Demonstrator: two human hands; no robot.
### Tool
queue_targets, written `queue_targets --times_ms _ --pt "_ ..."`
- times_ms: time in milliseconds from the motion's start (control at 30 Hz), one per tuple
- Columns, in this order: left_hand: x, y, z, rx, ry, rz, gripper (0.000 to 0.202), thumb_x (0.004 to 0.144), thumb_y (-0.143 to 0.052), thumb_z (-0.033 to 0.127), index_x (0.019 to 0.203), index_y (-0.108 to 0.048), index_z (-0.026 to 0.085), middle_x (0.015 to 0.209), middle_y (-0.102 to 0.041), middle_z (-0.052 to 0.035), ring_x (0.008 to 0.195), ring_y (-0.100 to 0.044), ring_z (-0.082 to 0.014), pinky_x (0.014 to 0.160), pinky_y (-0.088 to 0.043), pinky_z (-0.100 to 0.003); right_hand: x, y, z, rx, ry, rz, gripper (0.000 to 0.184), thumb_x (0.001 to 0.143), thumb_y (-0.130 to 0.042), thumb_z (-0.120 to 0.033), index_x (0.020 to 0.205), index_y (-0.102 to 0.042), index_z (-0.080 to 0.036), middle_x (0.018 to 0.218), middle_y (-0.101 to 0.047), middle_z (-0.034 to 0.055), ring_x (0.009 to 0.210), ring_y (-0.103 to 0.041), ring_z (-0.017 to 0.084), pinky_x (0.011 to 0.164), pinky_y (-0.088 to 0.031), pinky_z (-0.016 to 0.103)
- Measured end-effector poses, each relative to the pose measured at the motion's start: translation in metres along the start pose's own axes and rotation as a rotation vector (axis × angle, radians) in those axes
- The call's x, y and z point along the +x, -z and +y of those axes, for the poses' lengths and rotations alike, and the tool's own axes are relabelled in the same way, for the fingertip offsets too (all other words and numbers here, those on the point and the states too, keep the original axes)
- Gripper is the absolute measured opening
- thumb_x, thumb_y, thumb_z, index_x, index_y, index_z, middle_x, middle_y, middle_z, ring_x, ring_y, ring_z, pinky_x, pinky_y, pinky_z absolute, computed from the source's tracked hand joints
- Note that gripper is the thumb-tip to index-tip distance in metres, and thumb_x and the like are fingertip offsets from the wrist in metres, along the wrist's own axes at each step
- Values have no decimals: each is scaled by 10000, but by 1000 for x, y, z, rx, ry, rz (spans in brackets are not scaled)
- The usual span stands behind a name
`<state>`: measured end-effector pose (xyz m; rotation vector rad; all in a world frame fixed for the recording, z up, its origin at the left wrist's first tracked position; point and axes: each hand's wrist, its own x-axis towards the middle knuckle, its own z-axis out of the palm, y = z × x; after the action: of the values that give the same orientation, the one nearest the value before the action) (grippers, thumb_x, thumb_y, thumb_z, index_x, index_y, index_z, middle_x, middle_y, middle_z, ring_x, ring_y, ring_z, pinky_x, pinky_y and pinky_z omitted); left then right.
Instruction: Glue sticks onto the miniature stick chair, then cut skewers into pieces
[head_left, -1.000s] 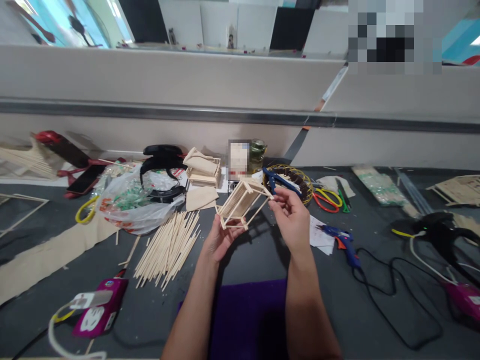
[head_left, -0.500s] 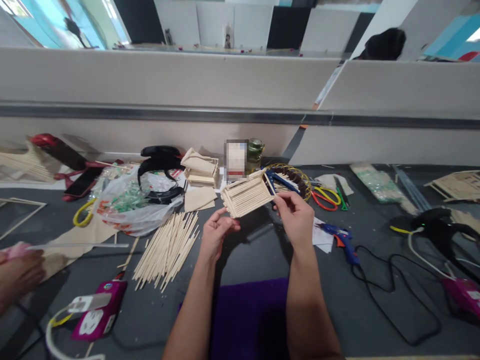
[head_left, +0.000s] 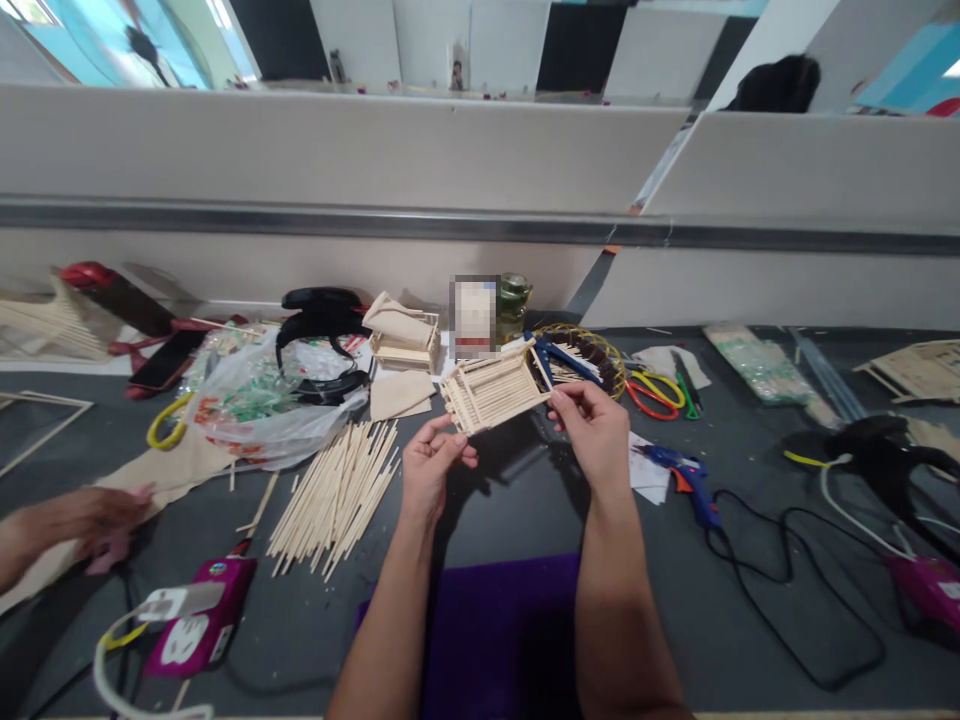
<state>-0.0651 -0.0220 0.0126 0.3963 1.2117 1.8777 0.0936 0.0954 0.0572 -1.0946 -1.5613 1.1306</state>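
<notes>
I hold a small model frame of pale wooden sticks (head_left: 493, 390) above the dark table (head_left: 525, 500). My left hand (head_left: 429, 465) pinches its near left corner. My right hand (head_left: 596, 432) grips its right edge with thumb and fingers. The frame's slatted side faces me, tilted a little. A loose pile of wooden sticks (head_left: 337, 492) lies just left of my left hand. A second small stick model (head_left: 403, 340) stands behind, near the wall.
A blue glue gun (head_left: 682, 482) with a black cord lies at the right, scissors (head_left: 658, 392) and a wire basket (head_left: 592, 358) behind it. A plastic bag (head_left: 255, 405), a magenta power strip (head_left: 199, 620) and another person's hand (head_left: 90, 520) are at the left.
I turned the stick frame from edge-on to its slatted side facing me. The other person's hand came in at the left and now rests on the beige strip.
</notes>
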Motion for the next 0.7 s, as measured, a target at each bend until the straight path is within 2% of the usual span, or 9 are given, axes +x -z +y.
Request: queue_targets --times_ms 700 --pt "2 1 -1 24 22 -11 465 601 -839 331 962 -631 127 544 -680 -11 427 -610 -129 471 -509 -222 1 5 3 24 -31 -59 291 750 -661 -470 826 -641 -190 675 -639 3 585 -619 155 490 -495 258"
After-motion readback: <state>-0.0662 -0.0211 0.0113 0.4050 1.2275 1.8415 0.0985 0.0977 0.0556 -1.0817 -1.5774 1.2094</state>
